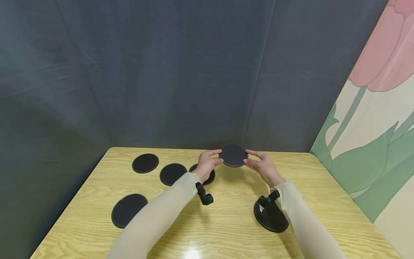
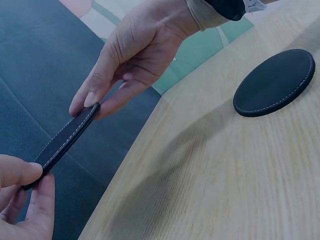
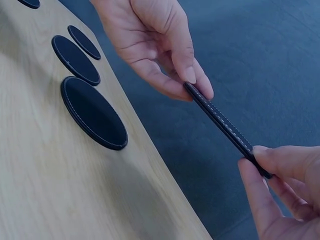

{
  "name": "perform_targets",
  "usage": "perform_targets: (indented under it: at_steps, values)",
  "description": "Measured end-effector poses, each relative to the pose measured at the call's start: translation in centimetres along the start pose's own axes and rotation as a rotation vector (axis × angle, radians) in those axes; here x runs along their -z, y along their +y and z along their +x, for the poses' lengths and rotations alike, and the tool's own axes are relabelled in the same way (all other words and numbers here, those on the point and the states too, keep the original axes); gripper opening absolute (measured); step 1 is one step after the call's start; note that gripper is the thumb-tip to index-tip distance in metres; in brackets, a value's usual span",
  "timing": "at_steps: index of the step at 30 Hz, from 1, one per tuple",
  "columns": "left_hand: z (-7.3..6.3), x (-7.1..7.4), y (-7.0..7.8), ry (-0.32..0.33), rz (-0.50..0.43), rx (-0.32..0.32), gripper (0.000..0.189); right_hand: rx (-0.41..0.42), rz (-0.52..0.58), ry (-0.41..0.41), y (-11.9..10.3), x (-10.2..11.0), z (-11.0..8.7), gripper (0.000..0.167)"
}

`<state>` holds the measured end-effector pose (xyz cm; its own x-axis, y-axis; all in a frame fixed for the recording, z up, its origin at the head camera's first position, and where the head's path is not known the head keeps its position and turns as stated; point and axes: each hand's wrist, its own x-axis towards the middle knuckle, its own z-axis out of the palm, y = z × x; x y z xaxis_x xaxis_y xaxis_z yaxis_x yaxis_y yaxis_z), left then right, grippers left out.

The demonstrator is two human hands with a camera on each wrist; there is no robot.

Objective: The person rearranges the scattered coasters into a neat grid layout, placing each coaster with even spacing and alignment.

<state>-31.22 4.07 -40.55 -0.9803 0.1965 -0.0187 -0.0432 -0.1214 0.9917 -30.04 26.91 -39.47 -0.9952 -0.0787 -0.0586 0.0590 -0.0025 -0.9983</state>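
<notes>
Dark blue-grey cloth [image 1: 194, 79] hangs behind the wooden surface [image 1: 233, 223] here. To the right, pink tulips [image 1: 378, 54] and green leaves [image 1: 365, 162] brighten a cream wall [image 1: 389, 102]. Light [image 1: 192, 254] glares off the surface.

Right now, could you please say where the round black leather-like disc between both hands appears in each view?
Head: round black leather-like disc, below and right of centre.
Left wrist: disc left, below middle.
Right wrist: disc, right of centre.
Shared landmark: light wooden table.
</notes>
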Motion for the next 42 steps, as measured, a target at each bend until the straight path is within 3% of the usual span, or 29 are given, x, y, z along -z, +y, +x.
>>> perform_targets:
  at_steps: [10,24,34,42]
  values:
    - [-1.2,0.3,-0.5,0.029,0.043,0.014,0.046,-0.013,-0.038,0.002,0.8,-0.6,-1.0,0.057]
    - [-2.1,0.2,-2.5,0.137,0.153,-0.003,0.044,-0.037,-0.161,0.022,2.8,-1.5,-1.5,0.054]
    - [-2.0,0.0,-3.5,0.121,0.161,0.039,0.046,-0.080,-0.138,0.038,4.1,-1.3,-1.3,0.052]
    - [-1.8,0.0,-4.4,0.123,0.207,0.033,0.047,-0.053,-0.295,0.094,4.5,-1.6,-1.1,0.050]
